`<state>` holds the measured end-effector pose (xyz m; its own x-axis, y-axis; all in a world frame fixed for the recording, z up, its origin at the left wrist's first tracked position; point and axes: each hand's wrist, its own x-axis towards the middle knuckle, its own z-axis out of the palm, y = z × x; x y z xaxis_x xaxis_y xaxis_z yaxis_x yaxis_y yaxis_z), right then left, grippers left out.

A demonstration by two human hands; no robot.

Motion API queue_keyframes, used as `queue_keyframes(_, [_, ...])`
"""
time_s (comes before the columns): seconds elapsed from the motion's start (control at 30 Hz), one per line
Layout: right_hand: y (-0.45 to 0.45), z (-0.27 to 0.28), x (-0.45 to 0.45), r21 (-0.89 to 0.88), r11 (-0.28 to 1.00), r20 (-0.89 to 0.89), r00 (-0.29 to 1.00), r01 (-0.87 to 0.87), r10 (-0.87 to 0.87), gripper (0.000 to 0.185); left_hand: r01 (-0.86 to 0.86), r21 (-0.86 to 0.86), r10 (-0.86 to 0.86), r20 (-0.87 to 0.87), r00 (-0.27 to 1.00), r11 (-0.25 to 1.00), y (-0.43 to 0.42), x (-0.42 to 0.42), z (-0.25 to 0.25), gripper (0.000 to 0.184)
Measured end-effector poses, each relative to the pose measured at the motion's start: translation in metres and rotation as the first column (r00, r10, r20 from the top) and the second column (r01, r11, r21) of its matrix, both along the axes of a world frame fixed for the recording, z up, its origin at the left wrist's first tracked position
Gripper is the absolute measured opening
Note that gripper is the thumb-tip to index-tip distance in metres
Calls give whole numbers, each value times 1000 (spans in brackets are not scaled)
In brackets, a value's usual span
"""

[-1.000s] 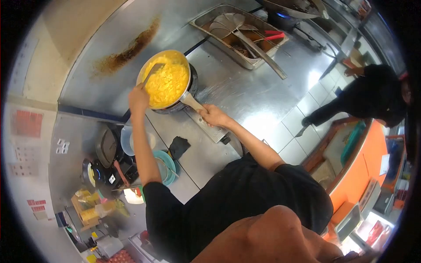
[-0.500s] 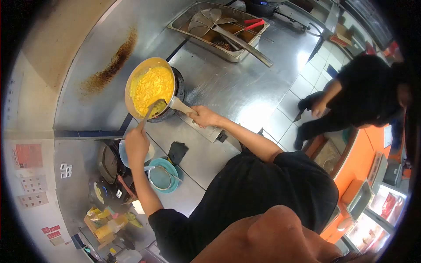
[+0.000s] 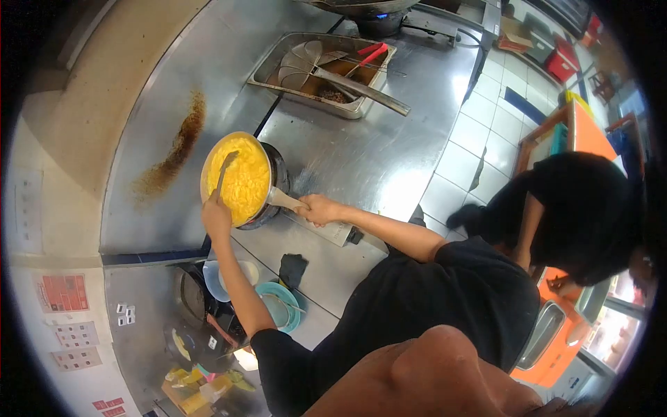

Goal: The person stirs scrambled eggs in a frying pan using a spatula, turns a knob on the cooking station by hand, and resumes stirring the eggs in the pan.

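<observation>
A frying pan (image 3: 206,182) full of soft yellow scrambled eggs (image 3: 244,186) is tilted over a round black burner (image 3: 276,167). My right hand (image 3: 319,210) is closed around the end of its pale handle (image 3: 283,199). In my left hand (image 3: 217,214), a spatula (image 3: 226,167) reaches across the pan, its dark blade in the eggs toward the far side. Below my left forearm stand a clear bowl (image 3: 215,281) and a turquoise bowl (image 3: 295,320) with a strainer (image 3: 276,310) over it. A black cloth (image 3: 293,270) lies near them.
A metal tray (image 3: 260,73) beyond the pan holds brown liquid, a long-handled skimmer (image 3: 361,90) and red-handled tongs (image 3: 372,52). Farther off, a wok (image 3: 358,5) sits on another burner. Behind at right, a co-worker in black (image 3: 577,208) leans by an orange counter (image 3: 549,333).
The spatula has moved from the pan's near edge to the far part of the eggs. My right hand stays on the handle. The co-worker has moved closer and bent over the orange counter.
</observation>
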<state>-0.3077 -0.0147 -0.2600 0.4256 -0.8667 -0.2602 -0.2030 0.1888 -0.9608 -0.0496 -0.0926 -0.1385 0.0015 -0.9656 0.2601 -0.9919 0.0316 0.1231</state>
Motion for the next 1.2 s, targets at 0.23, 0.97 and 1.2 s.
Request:
queue_keyframes(0.23, [0,2,-1,-20,1000,7,1000,-18,18,45,77,99,-71,-60,996,992,90,2,93,34])
queue_keyframes(0.97, [-45,-37,-413,175,522,58,521,835,-852,30,-125,161,117,57,991,979,107,-51,56,33])
queue_keyframes(1.2, [-190,-116,-687,389,241,264,143,889,-954,27,-336,195,331,55,942,922,91,-90,39,30])
